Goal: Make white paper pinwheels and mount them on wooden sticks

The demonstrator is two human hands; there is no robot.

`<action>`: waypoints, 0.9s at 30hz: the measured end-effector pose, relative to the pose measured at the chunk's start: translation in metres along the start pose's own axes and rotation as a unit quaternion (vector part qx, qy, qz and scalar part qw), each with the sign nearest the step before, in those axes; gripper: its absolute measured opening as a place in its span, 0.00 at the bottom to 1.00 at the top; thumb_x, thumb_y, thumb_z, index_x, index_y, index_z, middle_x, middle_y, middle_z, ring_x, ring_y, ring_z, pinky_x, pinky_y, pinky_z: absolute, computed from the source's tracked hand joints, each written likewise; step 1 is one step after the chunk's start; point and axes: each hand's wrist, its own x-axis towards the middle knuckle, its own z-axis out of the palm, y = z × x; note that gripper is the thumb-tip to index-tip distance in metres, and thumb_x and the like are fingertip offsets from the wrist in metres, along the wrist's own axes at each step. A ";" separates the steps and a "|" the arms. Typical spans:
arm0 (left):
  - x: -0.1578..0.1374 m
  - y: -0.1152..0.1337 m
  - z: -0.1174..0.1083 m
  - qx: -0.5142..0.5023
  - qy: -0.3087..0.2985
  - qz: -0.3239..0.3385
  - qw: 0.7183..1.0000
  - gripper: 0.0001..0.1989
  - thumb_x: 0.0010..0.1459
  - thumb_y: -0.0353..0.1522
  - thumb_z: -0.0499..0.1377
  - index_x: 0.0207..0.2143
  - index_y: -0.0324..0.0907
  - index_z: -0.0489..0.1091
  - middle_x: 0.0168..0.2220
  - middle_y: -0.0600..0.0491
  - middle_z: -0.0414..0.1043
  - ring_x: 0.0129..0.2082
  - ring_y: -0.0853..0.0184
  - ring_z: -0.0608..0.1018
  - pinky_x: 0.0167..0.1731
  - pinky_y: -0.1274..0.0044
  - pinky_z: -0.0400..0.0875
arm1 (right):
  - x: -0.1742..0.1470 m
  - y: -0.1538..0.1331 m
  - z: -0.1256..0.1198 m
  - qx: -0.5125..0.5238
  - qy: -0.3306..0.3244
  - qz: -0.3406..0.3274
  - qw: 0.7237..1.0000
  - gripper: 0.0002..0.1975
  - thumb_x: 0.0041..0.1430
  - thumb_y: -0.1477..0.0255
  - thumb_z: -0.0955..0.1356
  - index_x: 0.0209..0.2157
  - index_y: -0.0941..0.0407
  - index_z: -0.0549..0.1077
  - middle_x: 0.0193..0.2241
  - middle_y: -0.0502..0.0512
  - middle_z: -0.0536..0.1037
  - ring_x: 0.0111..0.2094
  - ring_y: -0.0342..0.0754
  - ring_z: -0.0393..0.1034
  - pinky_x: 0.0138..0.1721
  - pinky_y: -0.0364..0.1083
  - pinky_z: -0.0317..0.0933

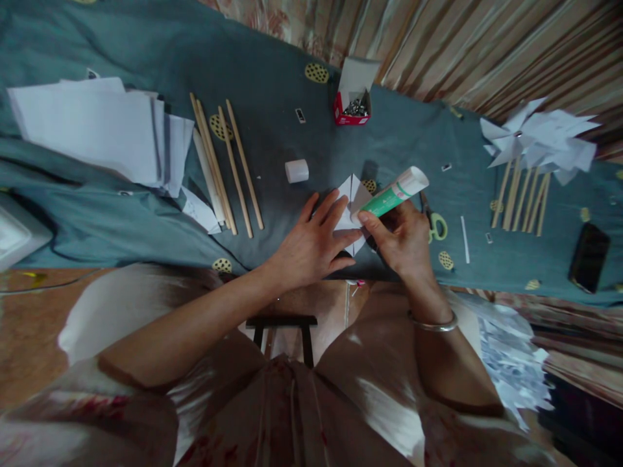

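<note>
A green and white glue stick [389,197] is gripped in my right hand [405,237], tilted with its lower end against a small folded white paper [359,192]. My left hand [314,244] lies with fingers spread over the left part of that paper, pressing it on the cloth. The white glue cap [296,171] lies on its side beyond my left fingers. Just right of my right hand are scissors [437,224] with pale green handles, their blades partly hidden. The tip of the glue stick is mostly covered by my fingers.
White paper sheets [92,133] are stacked at the left, beside several wooden sticks [238,162]. An open red box [352,111] holds small metal pieces at the back. Paper pinwheels [540,139] on sticks and a dark phone [590,257] lie right. Paper scraps [511,357] hang below the table edge.
</note>
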 end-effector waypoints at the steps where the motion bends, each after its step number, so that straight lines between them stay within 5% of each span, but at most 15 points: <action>1: 0.000 0.000 0.000 0.000 0.000 0.001 1.000 0.26 0.59 0.41 0.63 0.58 0.47 0.68 0.68 0.41 0.54 0.68 0.43 0.56 0.62 0.47 0.52 | -0.001 0.000 0.000 0.002 -0.003 0.001 1.000 0.17 0.55 0.54 0.71 0.38 0.52 0.73 0.28 0.52 0.77 0.31 0.51 0.73 0.35 0.53 0.70; 27: 0.002 0.002 -0.005 -0.007 -0.013 -0.006 1.000 0.22 0.58 0.41 0.64 0.54 0.48 0.72 0.68 0.42 0.55 0.68 0.43 0.57 0.62 0.46 0.52 | -0.006 -0.016 0.004 -0.047 -0.013 -0.007 0.999 0.17 0.56 0.52 0.70 0.34 0.50 0.71 0.28 0.54 0.78 0.30 0.53 0.72 0.32 0.53 0.67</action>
